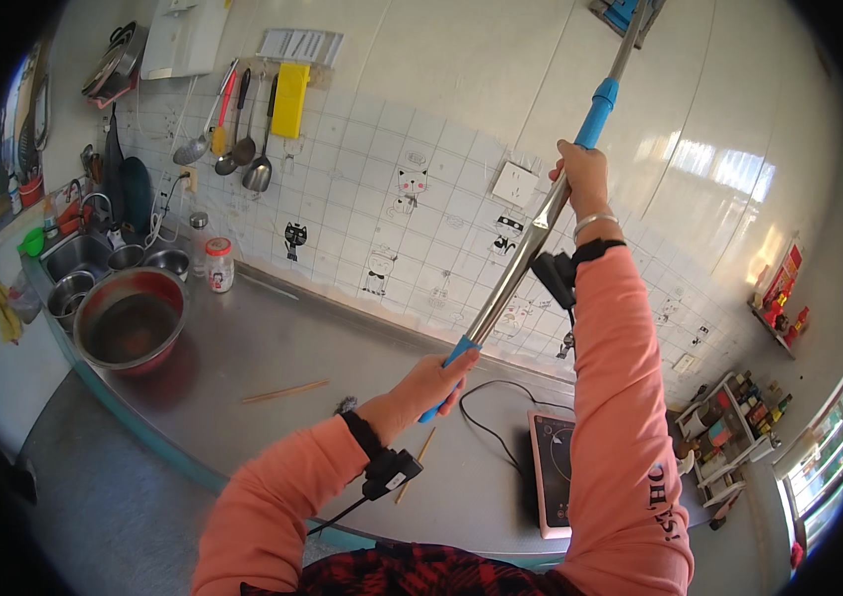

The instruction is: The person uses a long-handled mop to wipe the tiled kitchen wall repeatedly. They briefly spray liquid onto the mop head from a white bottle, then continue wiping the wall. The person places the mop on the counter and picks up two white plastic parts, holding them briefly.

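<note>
A metal mop pole [522, 257] with blue plastic parts slants up in front of me. My left hand [421, 391] is wrapped around the blue grip at its lower end, above the counter. Higher up, my right hand [583, 175] grips the pole at and just under a blue collar [597, 115]. At the top edge of the view, the flat mop head [621, 13], blue with a darker rim, is against or close to the pale wall panels [496, 67]; I cannot tell whether it touches. Part of the head is cut off by the frame.
On the metal counter [243, 335] stand a large red-and-steel basin [131, 320], a lidded jar [220, 266] and an induction cooker [552, 477] with a cord. Wooden chopsticks [286, 392] lie there too. Ladles [244, 149] hang on the wall near a socket plate [515, 185].
</note>
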